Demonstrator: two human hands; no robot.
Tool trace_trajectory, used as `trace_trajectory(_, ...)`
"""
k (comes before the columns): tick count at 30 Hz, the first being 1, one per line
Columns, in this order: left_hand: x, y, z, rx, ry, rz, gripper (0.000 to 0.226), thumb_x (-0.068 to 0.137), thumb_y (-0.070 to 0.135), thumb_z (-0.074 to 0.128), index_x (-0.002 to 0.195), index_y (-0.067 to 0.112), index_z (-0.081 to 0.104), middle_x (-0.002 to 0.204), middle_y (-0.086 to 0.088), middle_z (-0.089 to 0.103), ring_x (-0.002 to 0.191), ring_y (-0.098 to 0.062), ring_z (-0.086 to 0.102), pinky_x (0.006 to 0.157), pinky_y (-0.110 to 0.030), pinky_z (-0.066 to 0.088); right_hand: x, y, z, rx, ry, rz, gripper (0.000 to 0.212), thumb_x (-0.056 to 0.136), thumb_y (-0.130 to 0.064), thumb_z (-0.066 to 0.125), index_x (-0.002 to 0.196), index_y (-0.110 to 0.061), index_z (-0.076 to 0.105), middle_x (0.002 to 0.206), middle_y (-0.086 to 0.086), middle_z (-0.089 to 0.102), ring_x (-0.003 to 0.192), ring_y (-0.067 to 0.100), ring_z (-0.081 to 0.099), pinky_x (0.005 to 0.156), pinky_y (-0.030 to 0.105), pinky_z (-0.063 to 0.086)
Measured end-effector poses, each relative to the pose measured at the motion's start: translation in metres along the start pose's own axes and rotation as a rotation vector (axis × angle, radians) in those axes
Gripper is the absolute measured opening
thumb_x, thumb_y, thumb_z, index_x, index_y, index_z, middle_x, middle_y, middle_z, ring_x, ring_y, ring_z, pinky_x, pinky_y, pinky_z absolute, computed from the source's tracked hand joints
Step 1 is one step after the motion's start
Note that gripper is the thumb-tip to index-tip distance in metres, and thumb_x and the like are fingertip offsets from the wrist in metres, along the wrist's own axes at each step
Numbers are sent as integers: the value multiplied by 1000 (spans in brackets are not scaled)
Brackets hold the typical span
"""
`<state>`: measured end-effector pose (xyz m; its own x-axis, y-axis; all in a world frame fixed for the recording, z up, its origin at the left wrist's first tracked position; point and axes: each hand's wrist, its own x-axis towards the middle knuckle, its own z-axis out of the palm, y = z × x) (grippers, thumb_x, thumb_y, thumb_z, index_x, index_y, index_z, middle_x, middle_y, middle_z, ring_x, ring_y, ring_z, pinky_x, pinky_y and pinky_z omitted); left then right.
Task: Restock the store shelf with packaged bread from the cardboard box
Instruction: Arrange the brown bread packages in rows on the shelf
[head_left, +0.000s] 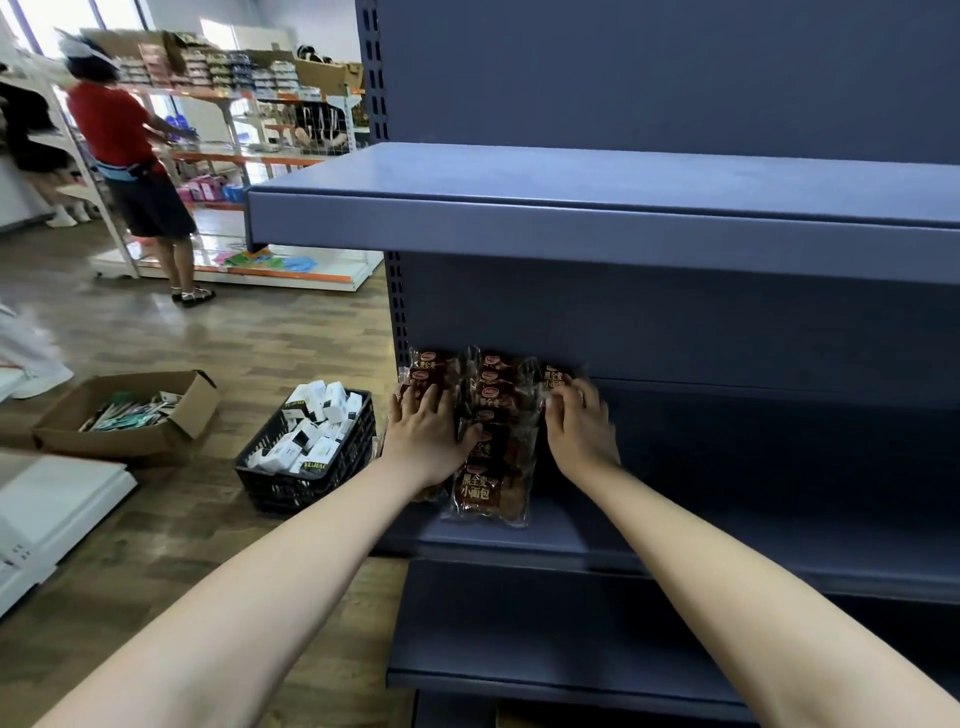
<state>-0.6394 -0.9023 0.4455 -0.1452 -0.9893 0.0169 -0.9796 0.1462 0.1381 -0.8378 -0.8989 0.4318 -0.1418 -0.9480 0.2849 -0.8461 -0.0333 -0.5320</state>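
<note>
Two hands, left (423, 434) and right (579, 428), spread flat, apart, on bread packs (491, 447) on the shelf (727, 551).

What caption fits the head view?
Both hands, left and right, arrange bread packs on the blue shelf.
</note>
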Motion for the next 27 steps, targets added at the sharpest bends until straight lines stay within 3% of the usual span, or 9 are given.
trace_trajectory(5, -34, 14, 0, 0, 59, 19, 70, 94, 58, 27, 151, 17, 20, 159, -8, 15, 146, -34, 8, 119, -48, 4, -33, 10, -20, -30, -15, -19, 36, 101, -35, 35, 129, -18, 48, 147, -1, 29, 126, 27, 35, 100, 43, 34)
trace_trajectory(10, -73, 36, 6, 23, 128, 120, 58, 94, 52, 38, 141, 18, 39, 148, -9, 38, 137, -33, 30, 113, -42, 23, -72, 30, -38, -165, -19, -86, 38, 100, -32, 40, 131, -13, 49, 150, 6, 29, 125, 34, 37, 99, 43, 35)
trace_trajectory(15, -114, 61, 21, -21, 169, 209, 52, 90, 48, 36, 130, 18, 51, 133, -4, 53, 119, -29, 47, 97, -36, 37, -117, 60, -55, -323, -81, -270, 35, 94, -30, 46, 115, -7, 63, 133, 18, 51, 116, 42, 50, 95, 49, 43)
trace_trajectory(18, -142, 74, 42, -51, 126, 217, 43, 95, 41, 43, 131, 19, 48, 133, -2, 52, 118, -26, 47, 94, -35, 38, -145, 78, -56, -286, -104, -274, 41, 88, -32, 38, 102, -5, 66, 119, 21, 59, 102, 43, 58, 85, 51, 51)
trace_trajectory(21, -171, 83, 70, -70, 47, 196, 42, 96, 40, 41, 133, 20, 48, 134, -1, 51, 119, -25, 46, 94, -36, 39, -177, 94, -51, -266, -62, -316, 26, 83, -18, 58, 104, -4, 64, 116, 20, 60, 99, 40, 59, 82, 48, 51)
trace_trajectory(23, -190, 87, 93, -80, -34, 180, 42, 97, 40, 41, 133, 20, 47, 137, -1, 49, 120, -25, 46, 94, -36, 39, -201, 106, -43, -273, -88, -313, 32, 74, -10, 72, 104, -4, 65, 112, 17, 61, 94, 38, 61, 75, 45, 53)
trace_trajectory(25, -209, 90, 119, -84, -115, 170, 43, 96, 40, 42, 134, 20, 46, 139, 0, 47, 122, -26, 44, 96, -37, 39, -229, 122, -32, -307, -160, -295, 36, 69, -10, 77, 103, -6, 66, 109, 16, 62, 87, 37, 62, 69, 42, 52)
trace_trajectory(27, -225, 92, 145, -74, -204, 184, 45, 96, 40, 43, 136, 19, 44, 140, -1, 45, 125, -27, 42, 97, -37, 37, -256, 137, -21, -349, -259, -247, 37, 75, -14, 72, 110, -7, 64, 116, 16, 59, 95, 38, 60, 74, 44, 50)
